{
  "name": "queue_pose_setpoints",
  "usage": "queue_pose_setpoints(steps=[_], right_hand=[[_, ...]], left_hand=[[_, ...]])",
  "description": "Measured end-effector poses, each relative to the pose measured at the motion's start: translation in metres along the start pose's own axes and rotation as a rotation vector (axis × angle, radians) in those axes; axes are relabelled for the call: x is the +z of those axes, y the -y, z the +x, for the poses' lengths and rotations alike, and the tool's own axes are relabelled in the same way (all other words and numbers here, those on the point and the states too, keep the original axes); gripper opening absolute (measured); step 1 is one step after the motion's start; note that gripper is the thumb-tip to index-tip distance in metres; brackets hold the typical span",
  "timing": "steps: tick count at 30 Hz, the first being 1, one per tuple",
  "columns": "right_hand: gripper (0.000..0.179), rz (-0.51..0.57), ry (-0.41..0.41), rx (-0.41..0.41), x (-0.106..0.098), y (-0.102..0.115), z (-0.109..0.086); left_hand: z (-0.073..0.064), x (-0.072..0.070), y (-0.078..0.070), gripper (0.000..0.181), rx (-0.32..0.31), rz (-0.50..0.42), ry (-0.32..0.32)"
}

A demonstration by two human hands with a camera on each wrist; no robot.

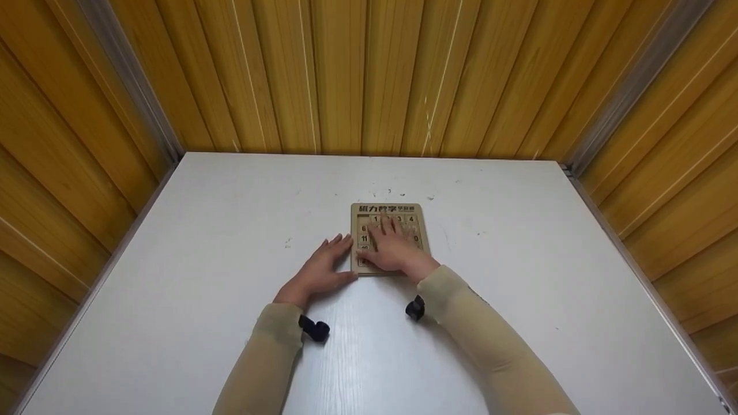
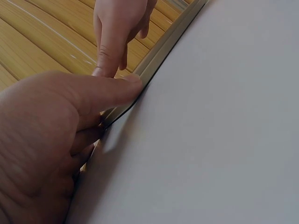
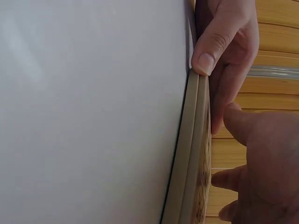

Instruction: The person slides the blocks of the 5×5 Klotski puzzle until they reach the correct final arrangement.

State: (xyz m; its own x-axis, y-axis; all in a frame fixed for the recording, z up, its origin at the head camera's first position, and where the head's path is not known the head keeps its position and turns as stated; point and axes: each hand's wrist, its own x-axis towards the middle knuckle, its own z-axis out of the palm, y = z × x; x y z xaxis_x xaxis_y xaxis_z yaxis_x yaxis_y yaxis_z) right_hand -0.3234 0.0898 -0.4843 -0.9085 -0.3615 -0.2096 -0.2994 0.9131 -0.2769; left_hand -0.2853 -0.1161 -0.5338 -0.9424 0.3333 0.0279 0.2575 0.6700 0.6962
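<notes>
A beige number sliding puzzle [image 1: 354, 266] lies flat on the white table, with a printed title along its far edge and numbered tiles in its frame. My left hand [image 1: 323, 271] holds the puzzle's near left corner, its thumb [image 2: 110, 88] against the near edge and its fingers along the left side. Over the tiles is my right hand [image 1: 398, 251], fingers spread and fingertips at the tile face. That hand covers many of the middle tiles; 1, 3 and 4 show in the far row. A gap shows at the far left corner of the tile field.
The white table [image 1: 202, 230] carries small dark marks beyond the puzzle. Yellow wood-look panels [image 1: 340, 75] stand behind it and on both sides. A black wrist camera [image 1: 315, 329] sits at the left cuff, another black camera [image 1: 415, 309] at the right.
</notes>
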Motion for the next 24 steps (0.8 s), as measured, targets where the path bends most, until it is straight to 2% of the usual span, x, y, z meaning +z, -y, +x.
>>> queue_pose_setpoints(steps=[5,9,24], right_hand=[[0.085,0.032,-0.037,0.057,-0.003,-0.005,0.005],[0.086,0.036,-0.044,0.090,-0.002,-0.007,0.008],[0.090,0.003,-0.030,0.079,0.003,0.008,0.014]], left_hand=[[0.000,0.000,0.000,0.083,-0.019,0.006,0.004],[0.001,0.001,0.001,0.083,-0.001,0.010,-0.004],[0.000,0.000,0.000,0.082,0.012,-0.009,-0.007]])
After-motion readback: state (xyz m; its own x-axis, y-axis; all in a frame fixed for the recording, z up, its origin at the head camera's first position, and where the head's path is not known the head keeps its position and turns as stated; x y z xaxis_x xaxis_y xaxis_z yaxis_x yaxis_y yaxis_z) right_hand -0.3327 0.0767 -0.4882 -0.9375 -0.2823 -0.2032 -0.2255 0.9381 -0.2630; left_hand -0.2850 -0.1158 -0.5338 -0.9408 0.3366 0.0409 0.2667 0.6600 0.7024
